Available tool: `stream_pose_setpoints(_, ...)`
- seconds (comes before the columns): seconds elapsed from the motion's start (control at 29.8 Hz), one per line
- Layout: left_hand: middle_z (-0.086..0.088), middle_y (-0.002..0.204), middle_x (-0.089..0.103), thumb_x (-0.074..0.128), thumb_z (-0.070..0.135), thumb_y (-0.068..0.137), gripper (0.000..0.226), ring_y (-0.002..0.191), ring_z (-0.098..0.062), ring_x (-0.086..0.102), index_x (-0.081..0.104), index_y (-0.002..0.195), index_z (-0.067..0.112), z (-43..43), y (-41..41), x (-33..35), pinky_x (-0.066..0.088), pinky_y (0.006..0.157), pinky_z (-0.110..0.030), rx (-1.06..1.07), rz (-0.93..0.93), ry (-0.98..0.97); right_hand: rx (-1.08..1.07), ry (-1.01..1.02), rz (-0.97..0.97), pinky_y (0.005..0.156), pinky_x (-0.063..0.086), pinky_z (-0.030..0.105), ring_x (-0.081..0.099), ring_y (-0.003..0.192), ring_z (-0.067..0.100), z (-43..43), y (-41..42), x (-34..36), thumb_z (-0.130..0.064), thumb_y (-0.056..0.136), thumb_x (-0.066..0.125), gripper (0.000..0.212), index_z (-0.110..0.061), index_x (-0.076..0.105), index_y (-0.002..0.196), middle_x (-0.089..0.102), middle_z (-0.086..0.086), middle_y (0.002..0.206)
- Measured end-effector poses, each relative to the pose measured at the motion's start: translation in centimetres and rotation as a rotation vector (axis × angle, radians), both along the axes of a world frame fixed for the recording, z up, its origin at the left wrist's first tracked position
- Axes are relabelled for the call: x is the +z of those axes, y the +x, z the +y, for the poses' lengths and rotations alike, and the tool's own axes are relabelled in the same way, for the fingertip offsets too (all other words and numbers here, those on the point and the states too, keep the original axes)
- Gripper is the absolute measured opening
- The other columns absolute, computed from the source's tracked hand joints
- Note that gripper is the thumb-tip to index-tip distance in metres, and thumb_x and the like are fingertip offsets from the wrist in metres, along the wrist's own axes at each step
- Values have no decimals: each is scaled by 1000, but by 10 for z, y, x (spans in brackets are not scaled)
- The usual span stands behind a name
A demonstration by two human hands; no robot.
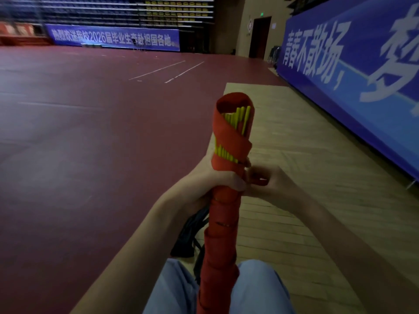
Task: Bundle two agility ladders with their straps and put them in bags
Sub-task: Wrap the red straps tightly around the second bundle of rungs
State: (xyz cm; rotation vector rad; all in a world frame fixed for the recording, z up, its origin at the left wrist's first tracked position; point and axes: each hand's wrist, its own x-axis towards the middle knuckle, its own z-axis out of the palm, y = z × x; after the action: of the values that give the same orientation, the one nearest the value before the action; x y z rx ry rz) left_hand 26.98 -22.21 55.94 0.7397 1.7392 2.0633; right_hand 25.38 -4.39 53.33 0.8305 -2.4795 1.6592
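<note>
One agility ladder (223, 223) stands upright between my knees, its yellow rungs (240, 116) gathered into a bundle. A red strap (229, 137) winds around the bundle from bottom to top, with a loose loop at the upper end. My left hand (217, 180) grips the bundle around its middle. To the right of the bundle, my right hand (265, 180) pinches the red strap's end against it. A dark bag (192, 232) lies on the floor behind the bundle, partly hidden by my left forearm. No second ladder is in view.
I sit on a pale wooden floor strip (294, 177) beside a dark red court floor (90, 132). A long blue banner wall (362, 75) runs along the right. Another blue banner (113, 38) and folded seating stand at the far end.
</note>
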Motion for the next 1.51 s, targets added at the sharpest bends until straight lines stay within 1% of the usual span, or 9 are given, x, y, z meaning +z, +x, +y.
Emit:
stream_pose_setpoints(0.27,-8,96,66,69,11,44,63,87,-15,67,53,105,5,-1,0,3,55,68,-29,-17,-56,51,321,-316,-495,76,56,24,69,85,9,-24,-2,-24,-67,38,80,83,-13,62,98,73,-5,88)
stream_pose_setpoints(0.37,-8,105,63,76,9,46,86,90,-17,65,43,125,14,3,-2,6,55,69,-29,249,-52,-5,195,-373,-517,62,56,22,70,70,10,-30,-4,-23,-68,29,82,82,-12,66,87,73,-3,76)
stream_pose_setpoints(0.47,2,112,52,79,10,68,91,96,-8,56,24,136,32,4,3,-3,49,72,-23,592,73,-121,104,-346,-479,43,48,17,66,53,8,-33,-4,-21,-68,35,78,79,-10,62,86,70,-4,63)
stream_pose_setpoints(0.67,-3,87,58,75,7,75,47,67,0,61,44,102,30,4,8,-26,53,64,-20,525,211,-156,2,-90,-220,45,43,9,59,48,-4,-30,-8,-4,-14,88,61,9,-11,63,80,62,-14,47)
stream_pose_setpoints(0.81,-3,89,57,72,4,76,46,68,0,60,45,102,30,4,5,-29,52,64,-17,458,189,-138,-263,272,299,62,45,26,55,67,14,-16,-25,-7,-64,62,58,44,-21,52,71,52,-15,67)
stream_pose_setpoints(0.94,-2,89,57,72,7,76,42,68,3,59,46,102,28,4,0,-31,51,64,-15,462,184,-133,-470,425,667,46,22,17,36,49,12,-11,-21,-5,-70,63,48,53,-18,39,63,38,-8,55)
stream_pose_setpoints(1.08,-2,89,57,71,12,77,42,66,5,59,46,111,17,3,0,-30,50,61,-13,494,173,-145,-509,556,371,49,31,18,46,48,2,-16,-15,-8,-74,65,41,55,-21,56,63,47,-12,50)
stream_pose_setpoints(1.28,-2,92,58,68,13,80,36,70,5,60,47,108,22,2,1,-31,49,63,-11,510,171,-144,-416,79,-57,72,53,34,61,87,13,-28,-9,-23,-48,73,64,39,-28,47,103,57,-7,105)
stream_pose_setpoints(1.51,-4,96,58,68,17,80,39,78,-6,58,46,113,19,0,1,-31,50,65,-14,548,151,-163,-505,198,216,62,34,24,46,76,13,-31,-1,-18,-56,64,57,42,-15,52,69,46,-9,70)
